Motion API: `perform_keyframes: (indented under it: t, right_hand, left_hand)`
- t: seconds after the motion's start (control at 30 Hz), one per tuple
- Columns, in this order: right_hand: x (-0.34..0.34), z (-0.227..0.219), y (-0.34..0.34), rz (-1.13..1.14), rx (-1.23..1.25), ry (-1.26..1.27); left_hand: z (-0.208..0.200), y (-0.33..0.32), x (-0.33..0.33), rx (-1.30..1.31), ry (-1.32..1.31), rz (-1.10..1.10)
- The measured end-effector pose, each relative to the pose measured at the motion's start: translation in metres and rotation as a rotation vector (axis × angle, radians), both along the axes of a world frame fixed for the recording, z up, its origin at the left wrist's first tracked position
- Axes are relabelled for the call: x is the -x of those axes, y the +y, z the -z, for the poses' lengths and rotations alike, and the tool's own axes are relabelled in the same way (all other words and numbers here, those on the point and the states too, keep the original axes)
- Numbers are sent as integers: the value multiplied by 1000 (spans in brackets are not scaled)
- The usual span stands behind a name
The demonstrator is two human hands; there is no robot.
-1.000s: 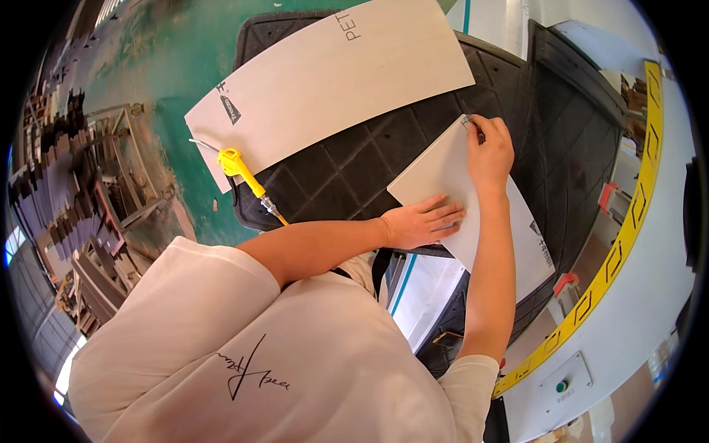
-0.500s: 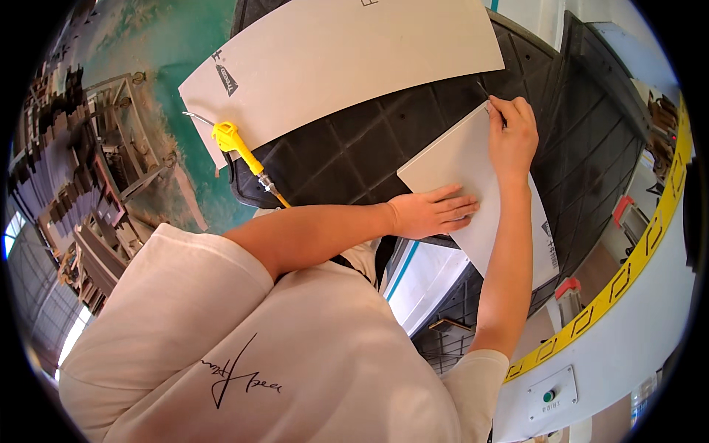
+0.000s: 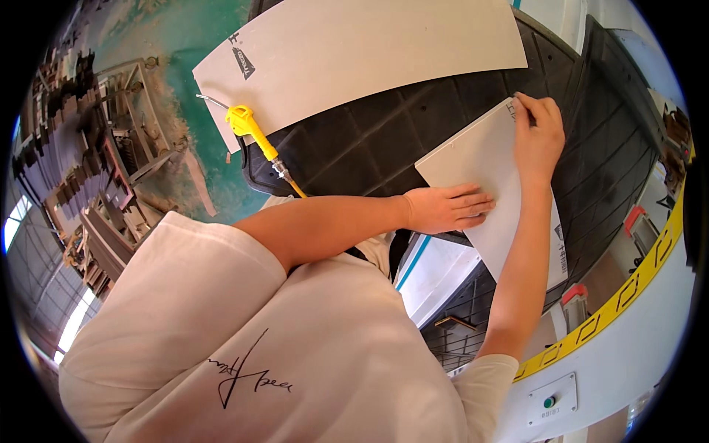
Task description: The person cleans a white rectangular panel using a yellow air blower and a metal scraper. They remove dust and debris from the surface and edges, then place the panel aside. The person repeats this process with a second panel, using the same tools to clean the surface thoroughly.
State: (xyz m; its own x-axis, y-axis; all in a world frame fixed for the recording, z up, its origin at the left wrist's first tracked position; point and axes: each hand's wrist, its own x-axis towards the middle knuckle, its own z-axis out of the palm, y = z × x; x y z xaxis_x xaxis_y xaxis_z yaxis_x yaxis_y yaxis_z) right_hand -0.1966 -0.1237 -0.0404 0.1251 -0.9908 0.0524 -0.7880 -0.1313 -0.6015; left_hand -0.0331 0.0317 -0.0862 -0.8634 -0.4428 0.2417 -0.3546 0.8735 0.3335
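A pale rectangular board [image 3: 484, 159] lies at a slant on the dark, grooved worktop. My left hand [image 3: 452, 208] rests flat on its near-left part, fingers stretched out and slightly apart. At the board's far corner my right hand [image 3: 539, 136] is closed in a pinch, fingertips at the edge beside some dark markings. Whatever the pinch holds is mostly hidden by the fingers, and I cannot make out its kind. Beyond both hands lies a larger pale board [image 3: 369, 52] with a curved-looking near edge, apart from the smaller one.
A yellow air blow gun [image 3: 251, 131] with a metal nozzle lies across the larger board's left end, its hose running toward me. The black worktop [image 3: 354, 140] shows between the boards. At right is a yellow-striped machine edge [image 3: 624, 295]; at left, a rack of strips [image 3: 70, 170].
A thin dark tip that stuck out past my right fingers no longer shows, and more markings at the board's corner are visible. My left hand stays flat. The whole view has shifted slightly.
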Motion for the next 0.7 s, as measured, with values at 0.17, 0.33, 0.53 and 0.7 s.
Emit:
perform_keyframes:
  t: [0.17,0.33,0.53,0.7]
  right_hand:
    - [-55,18,103,-348,110,-19]
    - [-50,1,99,-404,-2,42]
    - [-50,12,90,-168,13,36]
    - [-74,12,134,-362,-146,-171]
  left_hand:
    - [24,15,12,-992,387,-88]
    - [15,13,2,-264,133,30]
    - [21,14,0,-333,-86,204]
    - [28,12,2,-47,227,40]
